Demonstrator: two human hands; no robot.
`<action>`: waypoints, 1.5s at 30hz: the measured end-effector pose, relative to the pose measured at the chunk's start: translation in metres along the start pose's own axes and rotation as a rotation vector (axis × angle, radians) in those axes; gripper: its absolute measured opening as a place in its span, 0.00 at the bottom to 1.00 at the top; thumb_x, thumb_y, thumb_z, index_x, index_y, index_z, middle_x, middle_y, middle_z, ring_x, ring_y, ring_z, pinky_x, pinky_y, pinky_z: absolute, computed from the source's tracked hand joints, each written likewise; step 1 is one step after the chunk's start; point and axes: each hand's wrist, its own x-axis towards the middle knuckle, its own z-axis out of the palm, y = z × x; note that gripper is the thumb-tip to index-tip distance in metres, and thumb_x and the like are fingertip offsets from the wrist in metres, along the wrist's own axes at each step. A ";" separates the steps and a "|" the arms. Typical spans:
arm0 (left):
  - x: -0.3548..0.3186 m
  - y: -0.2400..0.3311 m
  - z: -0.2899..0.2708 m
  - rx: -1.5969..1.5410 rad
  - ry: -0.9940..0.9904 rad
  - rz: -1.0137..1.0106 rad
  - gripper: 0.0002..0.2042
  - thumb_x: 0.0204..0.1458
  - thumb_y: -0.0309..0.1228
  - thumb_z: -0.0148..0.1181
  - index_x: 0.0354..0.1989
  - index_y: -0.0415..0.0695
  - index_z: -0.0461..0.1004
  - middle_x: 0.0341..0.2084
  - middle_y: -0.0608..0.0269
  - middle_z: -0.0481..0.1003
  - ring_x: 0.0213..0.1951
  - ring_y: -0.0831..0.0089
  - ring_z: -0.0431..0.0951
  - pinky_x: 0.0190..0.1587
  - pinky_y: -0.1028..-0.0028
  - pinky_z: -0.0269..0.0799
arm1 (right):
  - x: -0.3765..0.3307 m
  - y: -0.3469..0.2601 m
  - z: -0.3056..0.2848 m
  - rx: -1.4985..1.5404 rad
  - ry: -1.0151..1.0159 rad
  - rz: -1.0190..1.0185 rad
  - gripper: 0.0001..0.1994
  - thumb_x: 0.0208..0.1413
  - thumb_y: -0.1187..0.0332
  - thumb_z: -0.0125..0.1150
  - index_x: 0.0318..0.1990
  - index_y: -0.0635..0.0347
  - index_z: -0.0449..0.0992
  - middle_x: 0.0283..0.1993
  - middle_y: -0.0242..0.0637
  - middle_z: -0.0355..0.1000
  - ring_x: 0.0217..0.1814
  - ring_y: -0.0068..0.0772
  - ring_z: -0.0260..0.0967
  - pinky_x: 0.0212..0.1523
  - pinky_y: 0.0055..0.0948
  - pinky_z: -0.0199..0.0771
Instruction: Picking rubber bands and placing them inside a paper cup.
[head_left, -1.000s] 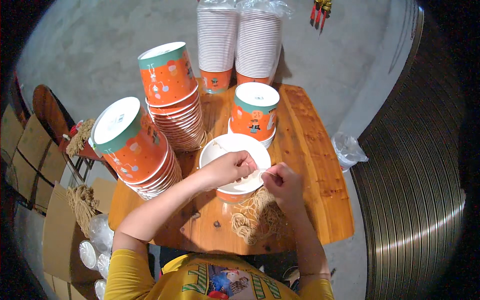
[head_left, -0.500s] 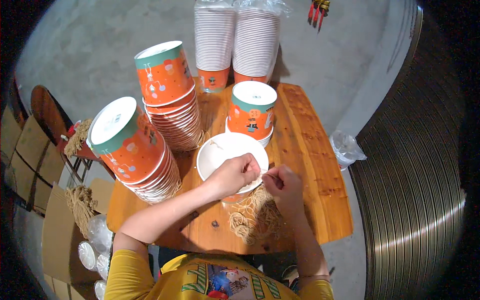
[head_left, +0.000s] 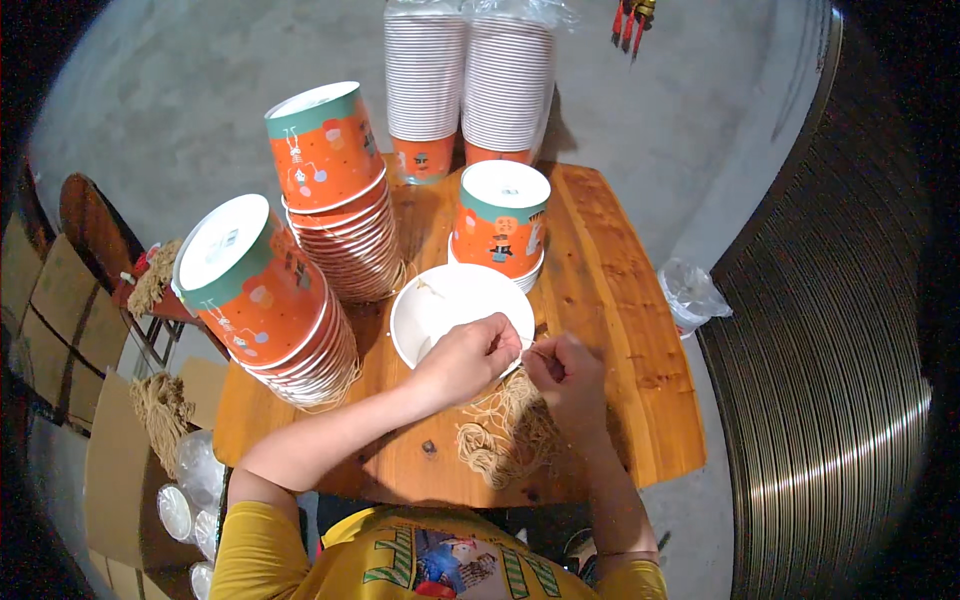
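A paper bucket point(head_left: 440, 300) stands mouth up in the middle of the table, its white inside showing. My left hand point(head_left: 468, 358) is closed in a pinch over its right rim. Close beside it, just outside the rim, my right hand point(head_left: 566, 385) pinches too. A thin tan string runs between the fingertips of both hands, though most of it is hidden by them. Below the bucket a loose tangle of tan string point(head_left: 490, 452) lies on the wood, partly under my right wrist.
Upside-down stacks of orange and green buckets stand at left point(head_left: 265, 300), behind them point(head_left: 335, 190) and beyond the bucket point(head_left: 500, 225). Tall wrapped stacks point(head_left: 425, 80) rise at the wooden table's point(head_left: 640, 400) far edge. String bundles point(head_left: 160, 415) hang over a cardboard box point(head_left: 110, 480).
The hands stay pinched at the rim with barely any movement. The bucket's orange lower side, visible below my left wrist before, is now mostly out of sight.
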 end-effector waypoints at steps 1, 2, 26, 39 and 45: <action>0.000 0.000 0.000 0.000 0.000 -0.001 0.06 0.55 0.28 0.53 0.33 0.37 0.69 0.24 0.64 0.72 0.30 0.80 0.69 0.36 0.76 0.68 | -0.001 -0.001 0.001 0.036 0.004 0.042 0.05 0.49 0.74 0.63 0.28 0.63 0.71 0.21 0.23 0.59 0.22 0.13 0.53 0.23 0.17 0.56; 0.000 0.001 0.001 -0.010 0.008 0.007 0.06 0.55 0.28 0.53 0.34 0.38 0.68 0.24 0.64 0.72 0.30 0.79 0.70 0.36 0.75 0.68 | -0.001 -0.001 0.001 0.035 0.005 0.042 0.05 0.49 0.74 0.63 0.28 0.63 0.71 0.21 0.23 0.59 0.22 0.13 0.53 0.23 0.17 0.56; -0.004 -0.003 0.003 0.118 0.119 0.133 0.09 0.52 0.26 0.49 0.38 0.38 0.74 0.34 0.46 0.74 0.39 0.54 0.75 0.43 0.63 0.69 | -0.001 0.002 0.006 0.001 0.034 -0.034 0.04 0.49 0.75 0.61 0.29 0.64 0.72 0.23 0.25 0.60 0.23 0.14 0.53 0.24 0.18 0.55; -0.002 -0.001 -0.002 -0.052 -0.047 0.010 0.08 0.55 0.28 0.53 0.40 0.39 0.71 0.26 0.63 0.72 0.31 0.77 0.71 0.37 0.75 0.69 | -0.002 0.000 0.010 0.022 0.062 -0.005 0.04 0.49 0.74 0.62 0.28 0.63 0.72 0.22 0.26 0.60 0.22 0.14 0.53 0.23 0.18 0.55; -0.001 -0.002 -0.001 0.094 0.049 0.107 0.04 0.52 0.26 0.55 0.33 0.39 0.69 0.26 0.58 0.72 0.31 0.70 0.73 0.36 0.72 0.69 | -0.003 -0.002 0.008 0.005 0.034 0.004 0.06 0.49 0.71 0.62 0.28 0.61 0.71 0.23 0.32 0.62 0.23 0.25 0.60 0.24 0.25 0.60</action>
